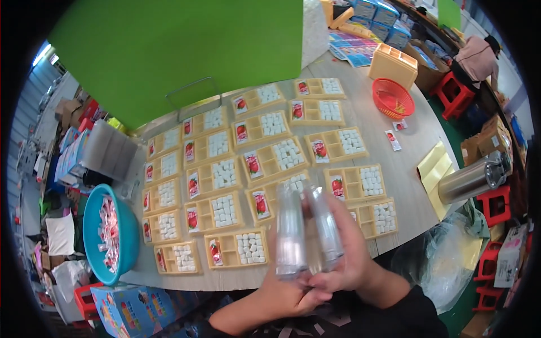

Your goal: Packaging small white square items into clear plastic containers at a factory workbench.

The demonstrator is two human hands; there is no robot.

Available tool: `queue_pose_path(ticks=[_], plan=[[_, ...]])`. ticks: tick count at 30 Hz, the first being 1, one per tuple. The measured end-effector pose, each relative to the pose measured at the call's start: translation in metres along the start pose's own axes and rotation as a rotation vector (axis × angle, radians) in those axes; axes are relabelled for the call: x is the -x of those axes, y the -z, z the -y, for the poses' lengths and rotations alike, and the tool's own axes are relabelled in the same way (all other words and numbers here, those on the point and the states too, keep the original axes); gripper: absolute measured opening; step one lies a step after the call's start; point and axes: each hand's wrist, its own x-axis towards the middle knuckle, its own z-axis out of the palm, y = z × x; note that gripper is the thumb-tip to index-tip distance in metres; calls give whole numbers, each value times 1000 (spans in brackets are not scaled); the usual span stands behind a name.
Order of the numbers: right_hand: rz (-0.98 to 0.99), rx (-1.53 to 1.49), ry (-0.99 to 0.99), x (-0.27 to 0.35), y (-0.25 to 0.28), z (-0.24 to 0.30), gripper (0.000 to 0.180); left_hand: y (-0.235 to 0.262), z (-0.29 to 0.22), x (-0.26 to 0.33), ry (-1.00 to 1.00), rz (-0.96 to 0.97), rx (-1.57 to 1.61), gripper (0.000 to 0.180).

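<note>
Green flooring shows at the right of a crowded workroom, and a bright green panel (186, 50) walls off the far side of a pale wood-grain counter (414, 186). Rows of cream trays (227, 245) cover much of that counter, with white pieces (250, 248) packed into a compartment and red-and-white sachets (215, 252) at the left end of those in plain sight.

Over the near edge are two shiny, see-through bundles, blurred (their contents cannot be made out). The left hand (284, 293) has its grip closed around the left bundle (290, 231), and the right hand (350, 248) has its grip wrapped round the right bundle (326, 222). Hands and bundles stand in front of the nearest middle trays, hiding parts of them.

To the left, a teal basin (128, 231) holds a heap of pinkish packets (108, 234), above a blue printed box (132, 310). On the far right of the counter are a cream tray stack (393, 65) and a red basket (390, 107), with two small sachets near it. A metal cylinder (470, 179) lies by a yellow sheet (434, 169) at the right edge; beyond it a co-worker (476, 59) bends beside a red stool (453, 97)
</note>
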Motion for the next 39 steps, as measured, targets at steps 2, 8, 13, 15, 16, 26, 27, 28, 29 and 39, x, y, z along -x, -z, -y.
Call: queue_pose_path(ticks=[2, 8, 13, 15, 16, 26, 27, 28, 29, 39], plan=[[-70, -57, 48, -4, -1, -1, 115, -5, -2, -14, -195, -191, 12, 72], [28, 305, 67, -7, -5, -5, 121, 1, 2, -25, -229, -322, 38, 88], [-141, 490, 342, -18, -5, -9, 112, 8, 11, -26, -141, -162, -244, 93], [-130, 491, 322, -20, -4, -8, 111, 0, 4, -33, -247, -284, -45, 88], [-120, 493, 302, -19, -4, -7, 111, 2, 1, -34, -248, -280, -44, 88], [-157, 495, 414, -16, 10, 2, 84, 23, -16, -42, -90, 61, -309, 77], [-191, 486, 422, -15, 10, 6, 77, 22, -19, -43, -97, 66, -329, 77], [-225, 477, 430, -14, 10, 9, 69, 22, -21, -44, -104, 71, -350, 76], [-233, 483, 430, -14, 11, 10, 69, 23, -22, -47, -110, 79, -349, 76], [-270, 598, 419, -14, 15, 1, 68, 29, 0, -51, -137, 87, -225, 81]])
